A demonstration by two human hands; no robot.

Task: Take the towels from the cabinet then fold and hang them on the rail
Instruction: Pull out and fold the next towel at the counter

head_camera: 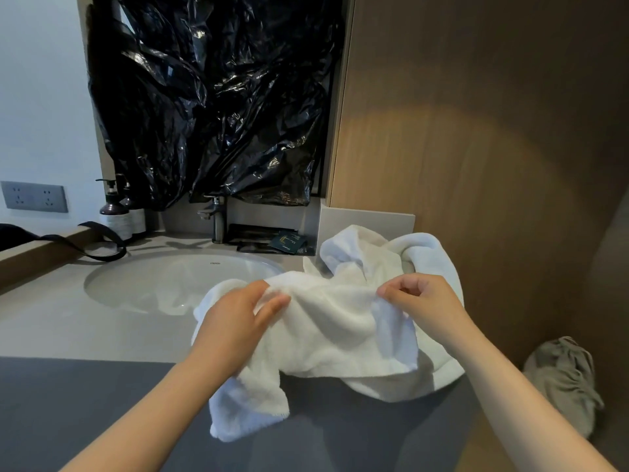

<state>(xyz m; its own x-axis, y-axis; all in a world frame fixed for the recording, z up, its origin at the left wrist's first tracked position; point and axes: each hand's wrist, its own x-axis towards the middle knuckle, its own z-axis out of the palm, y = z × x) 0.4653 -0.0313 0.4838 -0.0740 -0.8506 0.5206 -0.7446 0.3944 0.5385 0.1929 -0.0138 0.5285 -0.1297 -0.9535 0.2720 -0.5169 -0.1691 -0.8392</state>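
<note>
Now left hand (235,321) and right hand (422,301) fingers pinch towel (333,328) top edge.

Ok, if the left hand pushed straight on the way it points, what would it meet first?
The left hand, pinching the towel, points into its bunched part on the counter; beyond that probably the low grey ledge, though depth is unclear.

A crumpled white terry towel (333,318) hides the right rim of the oval white sink (136,287). Far glossy black plastic sheeting (211,97) covers whatever lies behind it. Labels on the dark pump bottles (114,212) are unreadable.
</note>
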